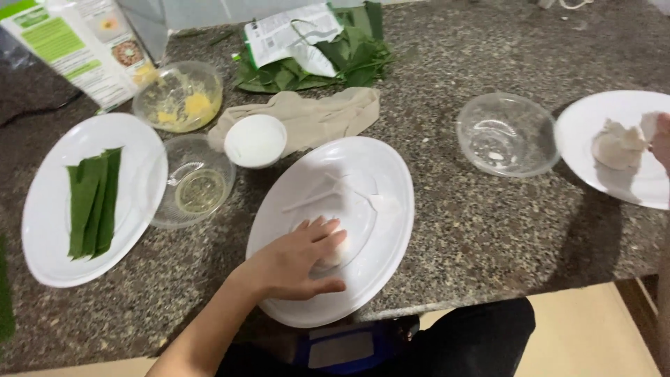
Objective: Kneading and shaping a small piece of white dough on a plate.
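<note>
My left hand [293,262] reaches onto the white plate [391,174] in the middle of the counter. Its fingers curve over a small white dough ball [335,255], with the thumb just below it. A white plastic utensil [314,199] lies on the same plate beyond the fingers. Only a sliver of my right hand [661,139] shows at the far right edge. It is beside a larger white dough lump [618,145] on a second white plate [593,115]; its grip is cut off by the frame.
At the left, a white plate [49,181] carries green leaf strips [91,202]. Near it stand a clear bowl of oily liquid [199,185], a white bowl of powder [255,139] and a bowl of yellow mash [180,98]. Behind lie a beige cloth [314,115] and loose leaves [349,59]. An empty clear bowl [506,132] is right of centre.
</note>
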